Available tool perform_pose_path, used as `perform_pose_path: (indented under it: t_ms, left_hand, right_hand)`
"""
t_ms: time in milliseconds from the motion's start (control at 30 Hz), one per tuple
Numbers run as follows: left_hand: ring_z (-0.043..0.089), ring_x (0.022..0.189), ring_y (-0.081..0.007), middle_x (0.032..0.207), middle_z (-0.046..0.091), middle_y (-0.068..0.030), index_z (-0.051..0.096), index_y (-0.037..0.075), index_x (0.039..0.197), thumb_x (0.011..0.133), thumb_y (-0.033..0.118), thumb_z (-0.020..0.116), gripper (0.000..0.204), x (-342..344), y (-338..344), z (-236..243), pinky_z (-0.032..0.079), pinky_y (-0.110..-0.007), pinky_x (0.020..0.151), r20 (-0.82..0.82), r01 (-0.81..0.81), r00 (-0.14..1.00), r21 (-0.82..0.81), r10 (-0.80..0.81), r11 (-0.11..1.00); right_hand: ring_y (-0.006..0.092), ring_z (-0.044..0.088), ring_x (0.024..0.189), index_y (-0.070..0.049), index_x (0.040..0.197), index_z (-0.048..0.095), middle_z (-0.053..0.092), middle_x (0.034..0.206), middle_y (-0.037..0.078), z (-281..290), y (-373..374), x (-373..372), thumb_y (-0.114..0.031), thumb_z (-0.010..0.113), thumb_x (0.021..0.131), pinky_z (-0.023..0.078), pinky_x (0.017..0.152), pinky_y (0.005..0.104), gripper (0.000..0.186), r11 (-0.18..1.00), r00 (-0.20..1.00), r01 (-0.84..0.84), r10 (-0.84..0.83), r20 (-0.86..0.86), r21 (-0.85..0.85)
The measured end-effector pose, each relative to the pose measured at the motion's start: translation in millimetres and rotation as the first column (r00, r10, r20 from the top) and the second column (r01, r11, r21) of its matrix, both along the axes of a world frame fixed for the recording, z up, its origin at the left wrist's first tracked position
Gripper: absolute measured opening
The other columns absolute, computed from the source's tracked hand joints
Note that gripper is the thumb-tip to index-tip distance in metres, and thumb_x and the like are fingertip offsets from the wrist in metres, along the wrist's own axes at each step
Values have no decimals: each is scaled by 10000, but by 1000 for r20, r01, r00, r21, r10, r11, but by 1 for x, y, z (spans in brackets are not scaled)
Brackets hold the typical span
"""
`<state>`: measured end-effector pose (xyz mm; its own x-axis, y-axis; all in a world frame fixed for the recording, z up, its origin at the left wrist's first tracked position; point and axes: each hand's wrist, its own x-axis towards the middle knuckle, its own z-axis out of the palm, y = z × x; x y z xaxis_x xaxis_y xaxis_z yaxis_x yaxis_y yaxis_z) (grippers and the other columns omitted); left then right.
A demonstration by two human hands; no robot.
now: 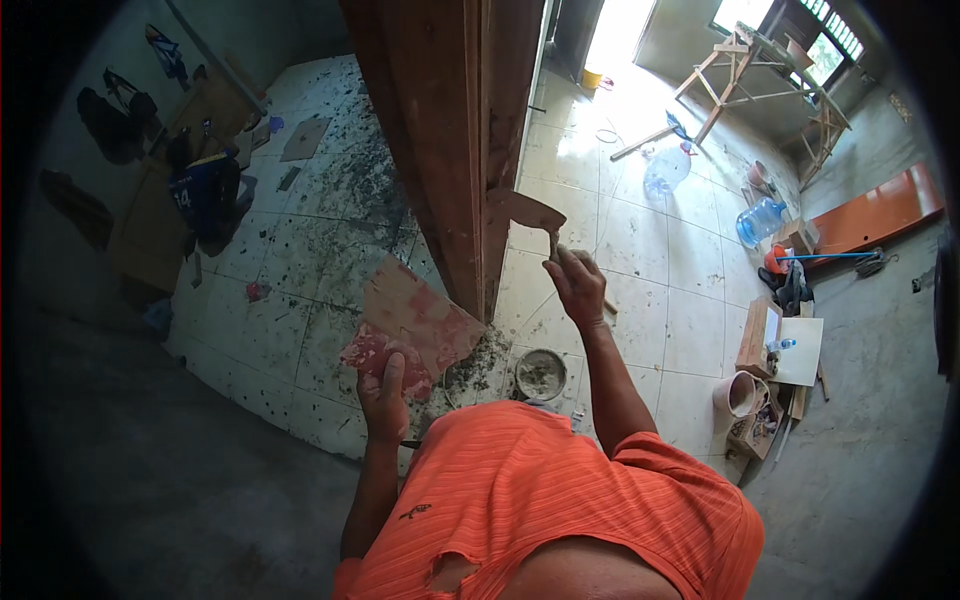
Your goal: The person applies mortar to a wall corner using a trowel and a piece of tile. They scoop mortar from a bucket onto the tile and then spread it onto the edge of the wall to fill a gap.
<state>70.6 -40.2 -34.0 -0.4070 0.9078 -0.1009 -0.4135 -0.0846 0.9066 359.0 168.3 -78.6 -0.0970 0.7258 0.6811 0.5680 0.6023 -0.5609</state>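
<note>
My left hand (385,405) grips a flat wooden board (395,290) near its lower edge, thumb on top. Reddish paste (368,347) is smeared over the board, thickest by the thumb. In my right hand (578,287) is the handle of a scraper (535,212), its wide blade pointing up and left. The blade's left end meets or overlaps the edge of a tall brown wooden frame (425,110); exact contact cannot be made out. That frame stands upright between two rooms, and the board is close to its foot.
A round container of grey mix (541,375) sits on the tiles before me. Dark debris (340,190) litters the left floor, where a person (205,195) crouches. To the right are a trestle (735,80), a blue water jug (760,222), an orange panel (875,220) and a bucket (740,395).
</note>
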Motion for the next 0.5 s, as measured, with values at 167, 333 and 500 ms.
perform_pose_path:
  t_ms: [167,333,500]
  left_hand:
    - [648,943,-105,1059,683,-30,634,43,1170,1012,94,598,171,-16,5,7,554,-285,809,72,-96,993,9,95,995]
    - [646,943,-107,1049,682,-32,629,39,1170,1018,105,590,171,-13,7,-4,548,-287,822,80,-53,995,33,50,998]
    - [640,935,-106,1036,676,-30,625,42,1149,1022,112,585,150,-2,4,-13,542,-281,821,120,-36,992,14,34,999]
  right_hand:
    - [249,687,758,-30,1122,725,700,912,114,31,-18,-34,-159,813,856,554,654,363,308,1000,999,28,-27,35,-6]
    - [248,688,780,-4,1113,731,706,911,133,56,-33,-47,-130,809,859,552,681,363,295,993,993,121,-121,7,-13]
    - [223,679,807,20,1130,720,712,927,130,71,-41,-40,-105,775,886,537,723,343,280,1000,996,28,-28,-84,-4]
